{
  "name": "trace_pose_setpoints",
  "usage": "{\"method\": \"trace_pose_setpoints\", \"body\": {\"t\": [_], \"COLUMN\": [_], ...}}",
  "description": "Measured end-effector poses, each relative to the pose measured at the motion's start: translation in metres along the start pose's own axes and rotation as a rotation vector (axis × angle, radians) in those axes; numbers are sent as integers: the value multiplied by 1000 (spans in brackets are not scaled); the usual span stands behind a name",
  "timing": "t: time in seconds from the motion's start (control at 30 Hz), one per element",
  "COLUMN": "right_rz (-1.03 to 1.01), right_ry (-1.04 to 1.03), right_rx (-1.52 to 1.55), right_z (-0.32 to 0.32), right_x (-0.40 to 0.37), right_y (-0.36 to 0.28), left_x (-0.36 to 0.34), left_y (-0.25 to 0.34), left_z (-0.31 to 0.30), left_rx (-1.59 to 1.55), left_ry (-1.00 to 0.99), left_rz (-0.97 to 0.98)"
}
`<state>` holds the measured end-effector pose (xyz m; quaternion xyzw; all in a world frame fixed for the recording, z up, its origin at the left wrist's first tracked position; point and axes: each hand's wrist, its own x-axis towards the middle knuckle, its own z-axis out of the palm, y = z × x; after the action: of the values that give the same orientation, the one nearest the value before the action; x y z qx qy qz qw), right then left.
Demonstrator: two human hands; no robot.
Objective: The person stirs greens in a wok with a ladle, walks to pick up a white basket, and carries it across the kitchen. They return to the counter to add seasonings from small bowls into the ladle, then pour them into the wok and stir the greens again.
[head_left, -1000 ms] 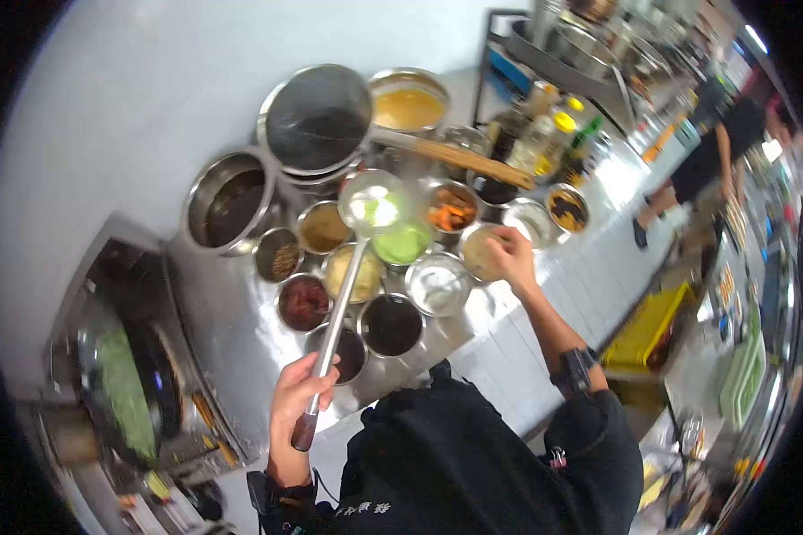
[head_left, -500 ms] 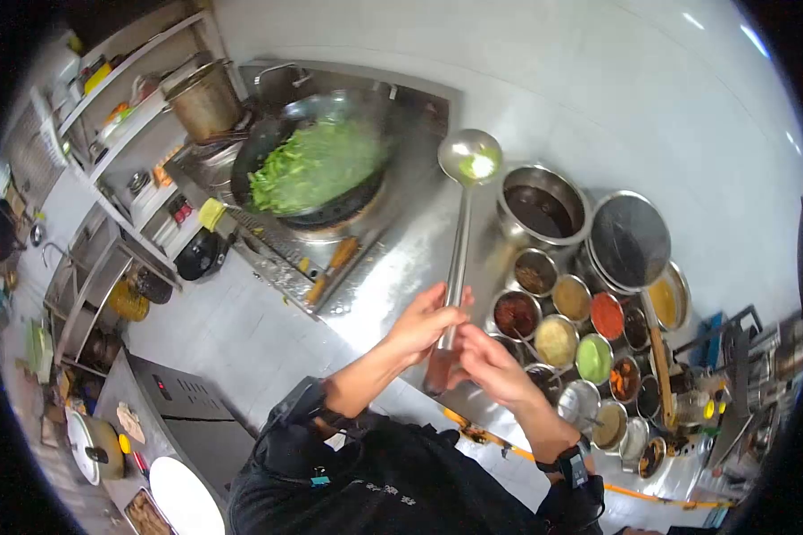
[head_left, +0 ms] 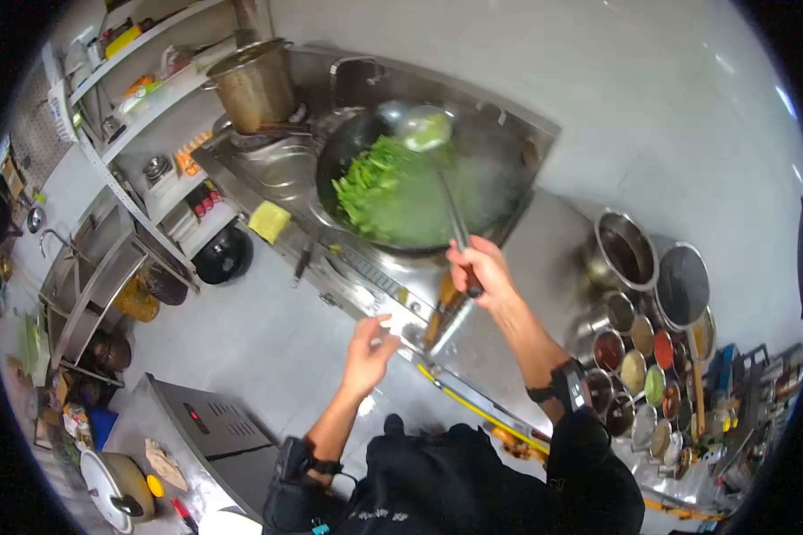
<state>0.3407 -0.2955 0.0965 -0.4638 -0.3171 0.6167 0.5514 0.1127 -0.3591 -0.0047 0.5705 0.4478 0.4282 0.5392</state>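
My right hand (head_left: 478, 267) grips the long handle of a steel ladle (head_left: 424, 127). The ladle's bowl carries a little pale green stuff and hangs over the far rim of a black wok (head_left: 500, 192). The wok sits on the stove and is full of chopped green vegetables (head_left: 379, 187), with some steam above them. My left hand (head_left: 369, 344) is lower, in front of the stove's front edge, its fingers spread and holding nothing.
Several small seasoning bowls (head_left: 642, 357) crowd the counter at right, behind a dark-liquid pot (head_left: 625, 250) and a lidded pot (head_left: 682, 285). A tall stock pot (head_left: 254, 80) stands left of the wok, a yellow sponge (head_left: 269, 220) on the stove edge. Shelves (head_left: 107, 116) line the left.
The ladle went from over the seasoning bowls to over the wok. It passed from my left hand to my right, and my left hand let go and dropped away.
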Motion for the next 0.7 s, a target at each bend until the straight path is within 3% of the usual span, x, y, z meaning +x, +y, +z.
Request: {"method": "trace_pose_setpoints", "body": {"t": [0.17,0.23,0.27,0.3,0.43,0.53,0.6,0.7], "right_rz": [-47,-97,-158,-146,-243,-180,-251,-197], "right_ry": [70,54,23,180,179,228,277,365], "right_rx": [-249,-178,-142,-209,-234,-221,-215,-155], "right_z": [15,12,15,14,-7,-10,2,41], "right_x": [21,54,70,66,36,46,34,-17], "right_y": [-17,-32,-39,-38,-44,-61,-43,-14], "left_x": [39,63,82,94,168,208,232,264], "left_y": [-14,-4,5,8,13,12,-3,3], "left_z": [-52,-55,-59,-65,-110,-119,-137,-154], "left_rx": [169,234,265,366,695,855,953,988], "left_ry": [127,96,106,145,250,233,102,-39], "left_rz": [134,192,247,322,593,651,649,708]}}
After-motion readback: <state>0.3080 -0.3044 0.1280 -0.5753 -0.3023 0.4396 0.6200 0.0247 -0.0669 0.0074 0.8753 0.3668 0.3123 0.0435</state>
